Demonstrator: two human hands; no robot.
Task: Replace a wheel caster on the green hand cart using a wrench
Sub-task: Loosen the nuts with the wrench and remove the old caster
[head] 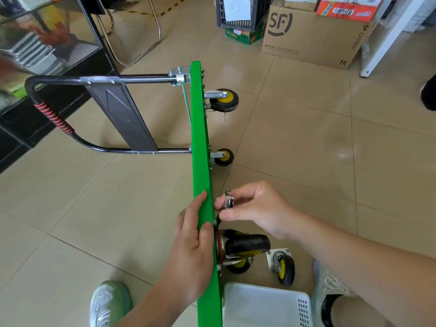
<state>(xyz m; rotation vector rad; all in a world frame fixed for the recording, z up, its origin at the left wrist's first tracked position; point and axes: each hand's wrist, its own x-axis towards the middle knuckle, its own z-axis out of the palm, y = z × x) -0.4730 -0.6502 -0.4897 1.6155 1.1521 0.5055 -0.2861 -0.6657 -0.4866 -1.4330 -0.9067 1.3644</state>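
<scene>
My right hand (257,208) pinches the shiny head of the wrench (228,201) at the underside of the green cart (200,138), just beside a mounted caster (245,244). My left hand (191,237) grips the cart's upper edge; a loose caster (284,267) lies on the floor (306,149).

Left hand (193,237) clasps the cart deck (200,138); right hand (257,208) pinches a wrench (228,201)

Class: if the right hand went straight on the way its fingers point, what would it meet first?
Probably the underside of the green cart deck: the right hand, pinching a small metal tool, points leftward at it, just beside the mounted caster. Depth is uncertain.
</scene>
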